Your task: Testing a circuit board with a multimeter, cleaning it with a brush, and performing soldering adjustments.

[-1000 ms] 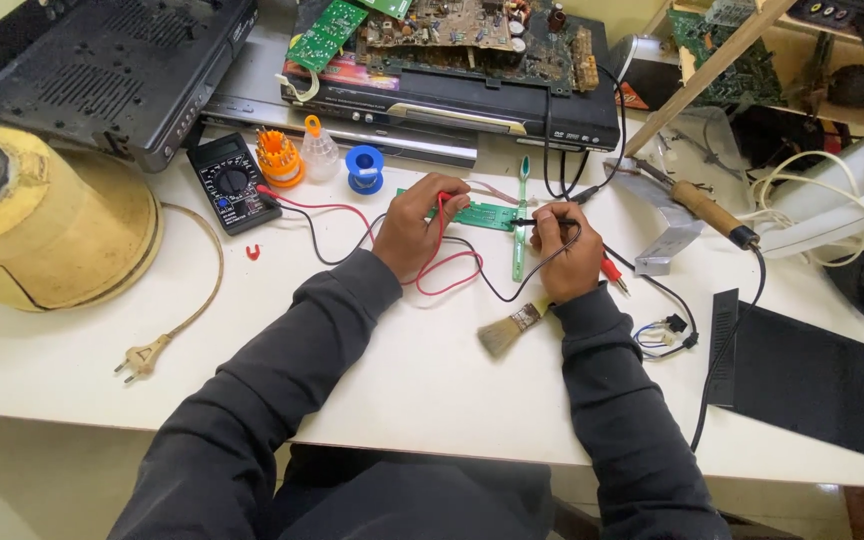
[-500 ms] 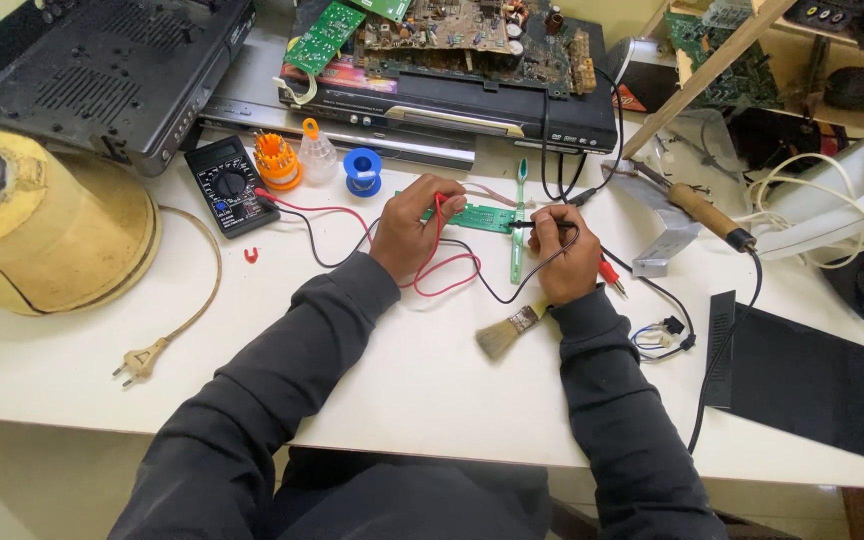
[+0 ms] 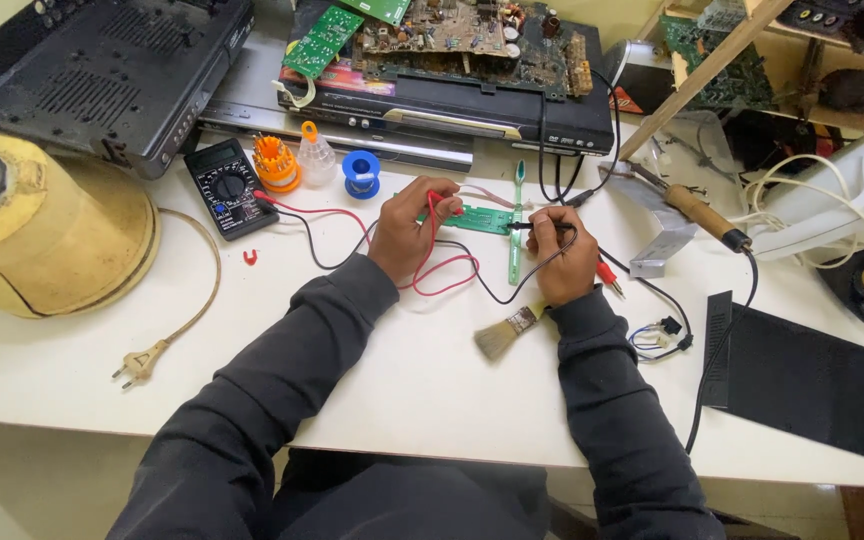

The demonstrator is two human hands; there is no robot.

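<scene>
Probing is judged under way: the small green circuit board [image 3: 480, 219] lies on the white counter [image 3: 372, 380] between both hands. The left hand [image 3: 414, 225] is closed on the red probe [image 3: 432, 205], the right hand [image 3: 560, 250] on the black probe [image 3: 532, 226]; both tips appear set to the board, with no reading legible on the black multimeter [image 3: 229, 187] beyond the left hand.

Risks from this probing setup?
1. Red lead loops under the left hand; a snag could drag the probe off the green board.
2. Black probe in the right hand might slip and bridge contacts.
3. Soldering iron lies close by; if hot, burn hazard.
</scene>
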